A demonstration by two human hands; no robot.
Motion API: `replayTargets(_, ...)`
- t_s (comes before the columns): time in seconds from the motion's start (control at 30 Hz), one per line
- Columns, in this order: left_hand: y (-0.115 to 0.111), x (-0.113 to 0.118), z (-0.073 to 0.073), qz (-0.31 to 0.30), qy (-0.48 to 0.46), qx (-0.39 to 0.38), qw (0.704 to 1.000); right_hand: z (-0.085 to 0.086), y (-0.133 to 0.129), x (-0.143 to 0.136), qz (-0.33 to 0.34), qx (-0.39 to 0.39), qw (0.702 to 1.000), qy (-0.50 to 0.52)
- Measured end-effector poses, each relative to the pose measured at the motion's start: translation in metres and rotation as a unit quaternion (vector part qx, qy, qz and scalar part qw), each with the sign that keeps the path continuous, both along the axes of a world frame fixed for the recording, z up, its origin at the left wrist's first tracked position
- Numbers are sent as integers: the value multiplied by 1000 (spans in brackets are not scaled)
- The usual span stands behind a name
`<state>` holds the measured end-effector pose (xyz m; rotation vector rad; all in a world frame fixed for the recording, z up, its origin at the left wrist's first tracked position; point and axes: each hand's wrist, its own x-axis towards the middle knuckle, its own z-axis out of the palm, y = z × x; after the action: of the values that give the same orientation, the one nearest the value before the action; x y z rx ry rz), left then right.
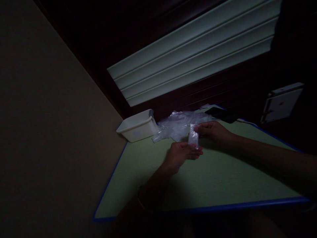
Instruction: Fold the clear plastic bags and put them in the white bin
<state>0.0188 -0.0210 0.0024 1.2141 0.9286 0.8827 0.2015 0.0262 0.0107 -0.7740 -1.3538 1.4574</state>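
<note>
Between my two hands is a small clear plastic bag, held upright above the table. My left hand pinches its lower end between thumb and fingers. At the bag's upper right edge, my right hand grips it with thumb and forefinger. Whether anything lies inside the bag is too dark to tell. Just behind it, a loose pile of clear plastic bags spreads over the back of the table.
The pale green table has a blue edge. A white plastic bin stands at its back left, against the wall. A dark flat object lies at the back right. Behind are slatted panels and a white box.
</note>
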Motion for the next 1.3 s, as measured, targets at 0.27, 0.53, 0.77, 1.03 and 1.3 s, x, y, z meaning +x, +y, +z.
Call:
replayTargets(0.27,3,-6,6,8,18,-59,998,9,-7,5,-179,164,963,-114)
replayTargets(0.53,-1,-1,22,-3,-206,-156,966,5,-19,12,-74,524,806,-263)
replayTargets(0.77,1,-4,17,14,-240,-97,966,2,-14,13,-24,599,732,-323)
replayTargets(1.03,6,-2,13,83,-241,-27,967,6,-23,11,-65,512,817,-256)
replayTargets(1.3,8,5,19,156,-245,38,956,-3,-24,-19,-33,112,987,-110)
